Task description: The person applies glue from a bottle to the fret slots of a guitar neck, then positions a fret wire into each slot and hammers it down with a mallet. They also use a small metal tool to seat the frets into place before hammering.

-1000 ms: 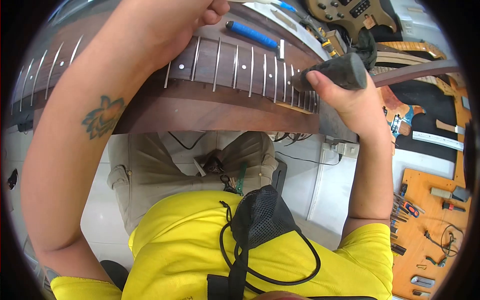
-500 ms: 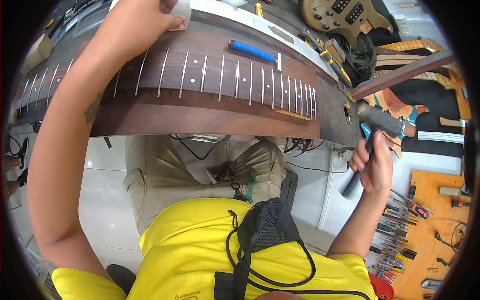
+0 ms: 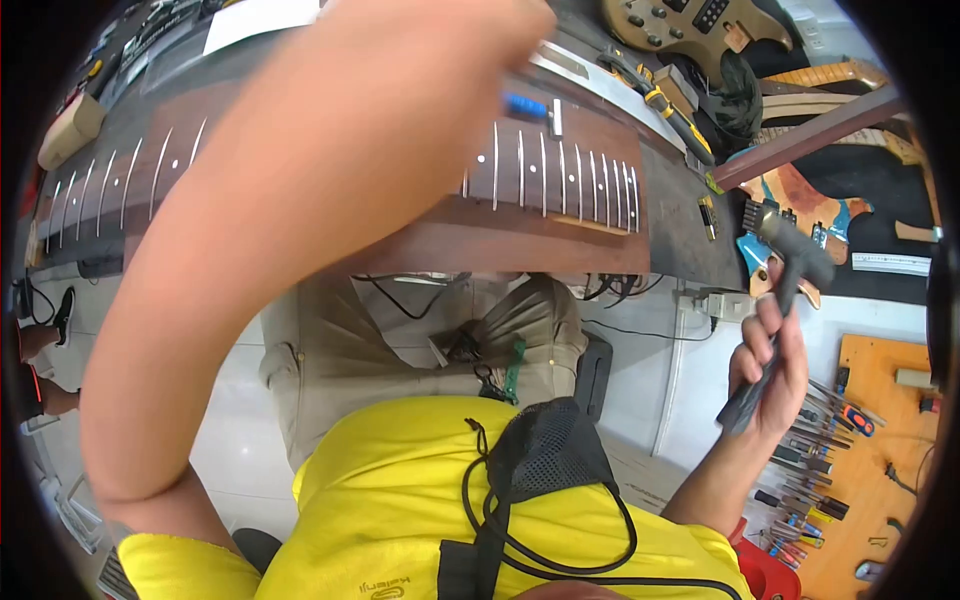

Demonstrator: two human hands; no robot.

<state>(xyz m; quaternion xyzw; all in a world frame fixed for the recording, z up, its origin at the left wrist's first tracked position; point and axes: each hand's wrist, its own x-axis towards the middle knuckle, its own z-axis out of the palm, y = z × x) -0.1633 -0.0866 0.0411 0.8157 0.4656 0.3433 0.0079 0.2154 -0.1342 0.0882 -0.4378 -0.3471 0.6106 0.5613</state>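
My right hand [image 3: 772, 372] is wrapped round the dark handle of a hammer [image 3: 797, 248], held in the air to the right of the bench with its head up. My left hand [image 3: 515, 35] reaches across the bench at the top, blurred, its fingers hidden from me. Under that forearm lies a dark wooden fretboard [image 3: 558, 173] with metal frets and white dot inlays; the arm covers its middle. Close to the left hand is a tool with a blue handle [image 3: 527, 106] and a metal head, partly hidden by the arm.
Yellow-and-black pliers [image 3: 680, 125] lie at the bench's back right. A gold guitar body [image 3: 660, 25] stands behind, and a blue-and-brown guitar [image 3: 785, 200] lies to the right. Many screwdrivers and other tools hang on an orange board [image 3: 870, 400]. Another person's leg [image 3: 42, 340] shows at far left.
My left hand has swept right across the bench, and the small whitish container it held is no longer visible in it. The right hand with the hammer has shifted slightly right and down.
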